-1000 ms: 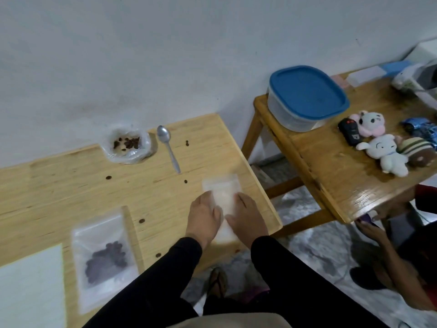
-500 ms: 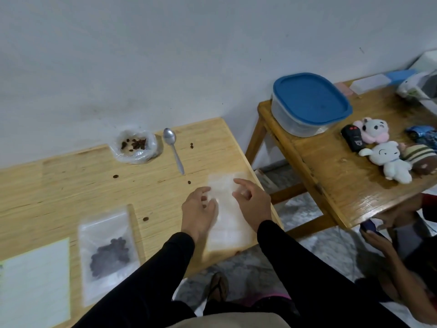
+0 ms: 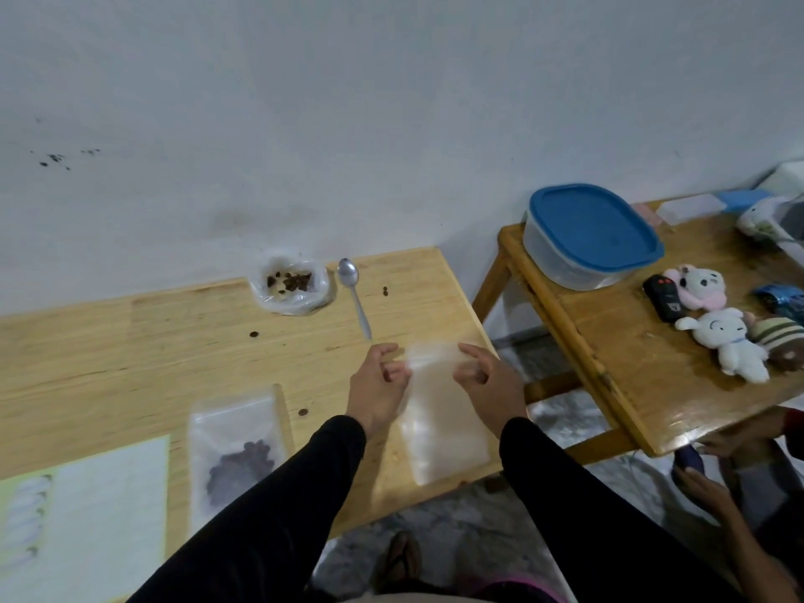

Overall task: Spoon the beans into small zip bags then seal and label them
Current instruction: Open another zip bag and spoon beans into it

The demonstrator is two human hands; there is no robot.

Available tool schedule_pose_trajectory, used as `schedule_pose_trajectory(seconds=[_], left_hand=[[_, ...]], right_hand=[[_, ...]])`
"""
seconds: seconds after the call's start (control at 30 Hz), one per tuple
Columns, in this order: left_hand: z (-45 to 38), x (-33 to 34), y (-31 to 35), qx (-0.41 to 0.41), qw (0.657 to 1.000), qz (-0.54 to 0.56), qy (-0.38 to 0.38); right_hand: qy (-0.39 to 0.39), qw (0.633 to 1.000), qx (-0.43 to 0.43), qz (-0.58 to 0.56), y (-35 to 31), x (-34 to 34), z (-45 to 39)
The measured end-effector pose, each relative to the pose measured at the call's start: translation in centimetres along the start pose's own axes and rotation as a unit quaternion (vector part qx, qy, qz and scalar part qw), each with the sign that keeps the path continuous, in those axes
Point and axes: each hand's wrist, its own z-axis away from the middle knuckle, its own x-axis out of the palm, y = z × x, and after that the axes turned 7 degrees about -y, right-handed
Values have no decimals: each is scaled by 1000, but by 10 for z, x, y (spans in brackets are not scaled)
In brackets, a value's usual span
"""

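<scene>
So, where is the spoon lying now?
In the head view the spoon lies on the light wooden table near its far right corner, just right of the open plastic bag of beans, its handle pointing toward the hands.

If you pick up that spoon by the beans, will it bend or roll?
The spoon looks like metal, so it probably stays stiff. Its thin handle lies flat on the table, so it likely won't roll, though the smooth surface may feel slippery.

Dim, flat indoor light; glare shining on side table (image 3: pixel 678 411) at 3 o'clock; hands blurring; wide-angle edges bending.
</scene>
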Motion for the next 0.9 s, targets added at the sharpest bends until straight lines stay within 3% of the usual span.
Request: schedule_pose_trajectory(seconds=[0.23,0.37,0.57,0.7,0.9], left_hand=[[-2,-5,4,41,998,33,42],[-3,-34,23,90,993,20,74],[7,-78,62,114,959,120,232],[22,-107,70,91,951,214,201],[44,-152,53,140,953,225,148]], right_hand=[[20,999,-44,-14,-16,-3,3],[26,987,-65,-144,-51,-3,-4],[-20,956,-187,-225,-121,22,0],[-80,943,-203,-252,-154,54,9],[-154,927,-176,-294,-182,98,19]])
